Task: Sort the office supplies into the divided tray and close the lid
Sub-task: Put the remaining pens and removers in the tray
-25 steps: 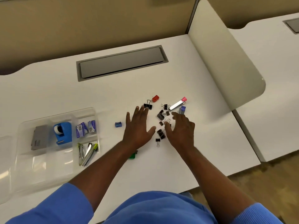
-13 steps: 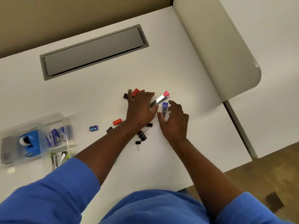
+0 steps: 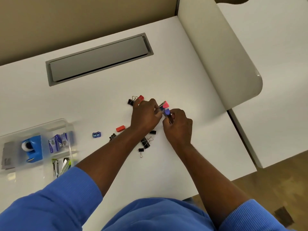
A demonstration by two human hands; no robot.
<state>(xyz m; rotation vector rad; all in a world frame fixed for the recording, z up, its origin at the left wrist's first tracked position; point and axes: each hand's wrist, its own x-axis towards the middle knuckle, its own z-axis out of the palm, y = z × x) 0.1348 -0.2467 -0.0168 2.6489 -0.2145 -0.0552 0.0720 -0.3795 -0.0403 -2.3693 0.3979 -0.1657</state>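
The left hand [image 3: 146, 115] pinches a pink-capped lead tube [image 3: 164, 104]; the right hand [image 3: 179, 125] clamps its fingertips on a blue-capped one [image 3: 167, 112], both near the desk's [image 3: 191, 147] right edge. Gathering both tubes into one hand would probably serve best before the carry. Binder clips [image 3: 145, 142] lie beneath the wrists; the divided tray [image 3: 65, 121] waits at the left edge.
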